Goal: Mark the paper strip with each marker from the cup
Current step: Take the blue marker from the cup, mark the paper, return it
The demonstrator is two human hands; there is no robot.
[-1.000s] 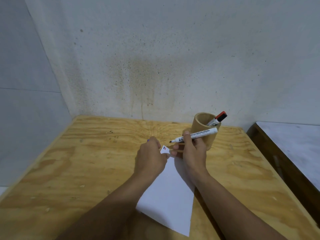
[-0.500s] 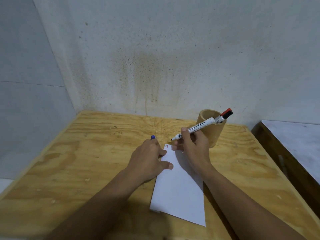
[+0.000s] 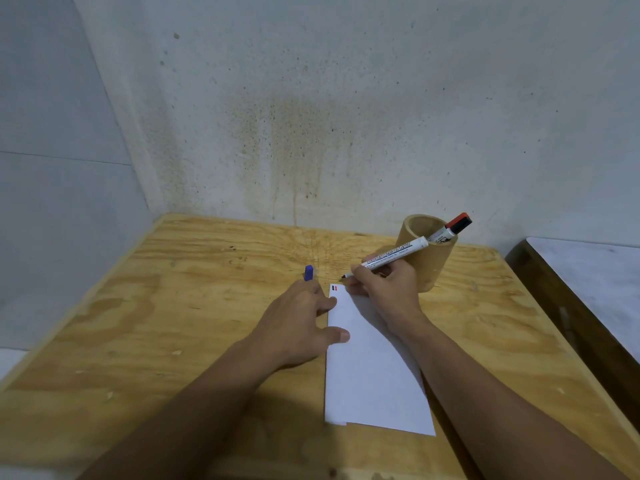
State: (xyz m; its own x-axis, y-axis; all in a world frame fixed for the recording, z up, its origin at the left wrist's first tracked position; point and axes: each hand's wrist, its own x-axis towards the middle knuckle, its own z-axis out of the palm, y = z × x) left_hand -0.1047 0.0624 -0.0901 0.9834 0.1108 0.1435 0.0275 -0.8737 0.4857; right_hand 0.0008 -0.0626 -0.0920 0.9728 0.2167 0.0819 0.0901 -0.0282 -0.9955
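A white paper strip (image 3: 374,368) lies on the plywood table (image 3: 173,306), with small dark and red marks (image 3: 334,288) at its far left corner. My right hand (image 3: 384,289) grips an uncapped white marker (image 3: 394,254), tip pointing left just above the strip's far edge. My left hand (image 3: 298,320) rests on the strip's left edge, thumb on the paper, and holds a blue cap (image 3: 308,273) between its fingers. A tan cup (image 3: 426,252) stands behind my right hand with a red-capped marker (image 3: 450,229) in it.
A stained white wall rises right behind the table. A dark-edged white surface (image 3: 588,282) sits to the right, lower than the table. The table's left edge runs along the tiled wall.
The view has shifted, so the strip now lies straighter in front of me. My left hand has flattened onto the strip's left edge. The marker tip has dropped closer to the far corner.
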